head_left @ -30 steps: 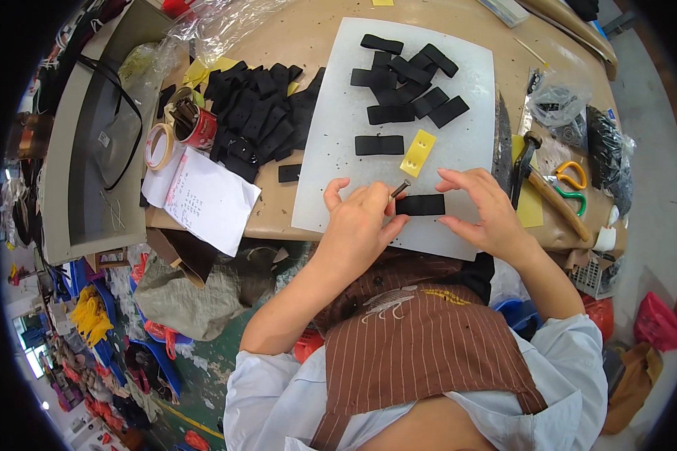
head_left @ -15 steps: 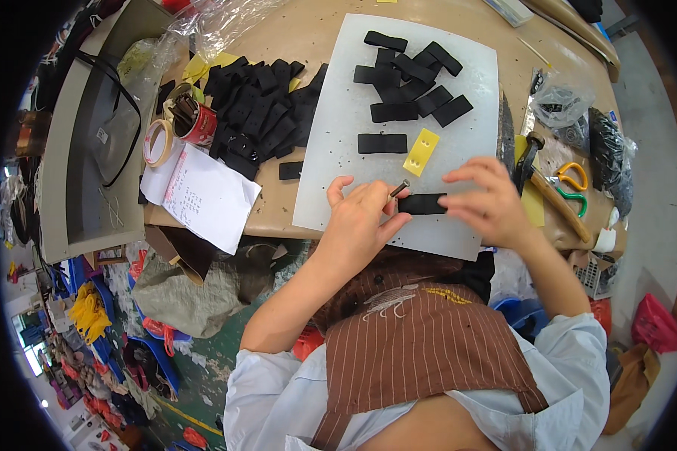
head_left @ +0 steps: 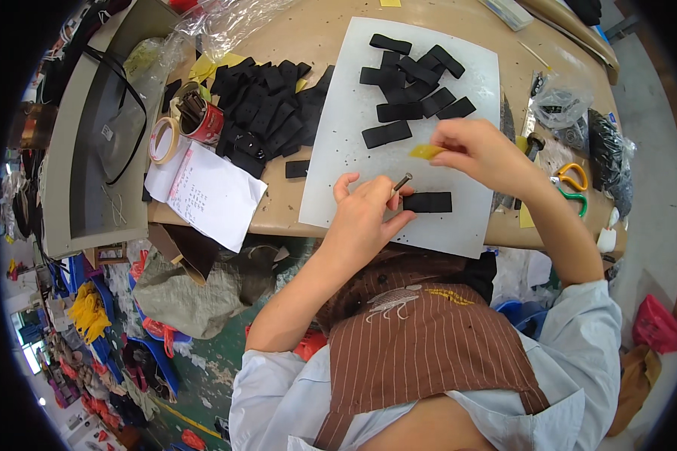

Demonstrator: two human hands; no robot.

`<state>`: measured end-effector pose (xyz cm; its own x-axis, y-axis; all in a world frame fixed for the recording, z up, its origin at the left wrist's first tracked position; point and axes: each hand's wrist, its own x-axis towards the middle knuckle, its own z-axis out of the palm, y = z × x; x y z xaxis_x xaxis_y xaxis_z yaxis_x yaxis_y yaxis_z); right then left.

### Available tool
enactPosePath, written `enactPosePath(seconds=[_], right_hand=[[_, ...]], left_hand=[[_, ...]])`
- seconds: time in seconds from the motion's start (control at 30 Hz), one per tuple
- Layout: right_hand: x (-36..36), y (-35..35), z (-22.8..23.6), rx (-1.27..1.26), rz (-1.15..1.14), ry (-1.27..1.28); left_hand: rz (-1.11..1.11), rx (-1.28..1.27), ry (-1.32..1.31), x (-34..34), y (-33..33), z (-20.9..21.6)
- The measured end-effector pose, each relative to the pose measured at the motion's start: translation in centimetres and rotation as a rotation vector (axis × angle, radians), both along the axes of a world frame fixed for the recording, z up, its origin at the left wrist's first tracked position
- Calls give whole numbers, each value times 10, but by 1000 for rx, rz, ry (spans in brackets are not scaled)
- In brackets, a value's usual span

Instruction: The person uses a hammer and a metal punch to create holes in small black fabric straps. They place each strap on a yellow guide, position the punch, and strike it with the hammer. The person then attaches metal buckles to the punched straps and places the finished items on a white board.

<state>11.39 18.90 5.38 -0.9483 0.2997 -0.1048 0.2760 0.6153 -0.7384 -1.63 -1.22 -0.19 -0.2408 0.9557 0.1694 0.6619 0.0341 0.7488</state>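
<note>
My left hand [head_left: 366,212] is closed round a slim metal punch [head_left: 404,181] that slants up out of its fingers. Thumb and fingertips rest by the left end of a flat black fabric strip [head_left: 432,202] on the white board [head_left: 331,158]. Above that strip, my right hand [head_left: 474,150] pinches a small yellow piece [head_left: 425,151], tilted and slightly blurred; in the earlier frame it shows holes. Farther up the board lie several looped or folded black strips [head_left: 387,134], some overlapping.
A heap of black strips [head_left: 267,105] lies left of the board, near a red can [head_left: 207,124], a tape roll [head_left: 162,141] and a paper pad [head_left: 214,195]. To the right are a hammer [head_left: 535,143], partly behind my arm, scissors [head_left: 574,177] and plastic-wrapped bundles [head_left: 609,154].
My right hand has left the near strip, moved up, and picked the yellow piece off the board. My left hand keeps hold of the punch in nearly the same place.
</note>
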Motion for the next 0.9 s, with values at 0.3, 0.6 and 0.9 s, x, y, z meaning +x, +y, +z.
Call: enactPosePath(seconds=[0.3, 0.6, 0.9], right_hand=[[22, -56, -4, -322, -276, -138], [24, -55, -4, -408, -359, -178], [26, -54, -12, -419, -358, -157]], left_hand=[[6, 22, 40, 0, 0, -3], [5, 6, 19, 0, 0, 0], [-12, 62, 38, -1, -2, -4]])
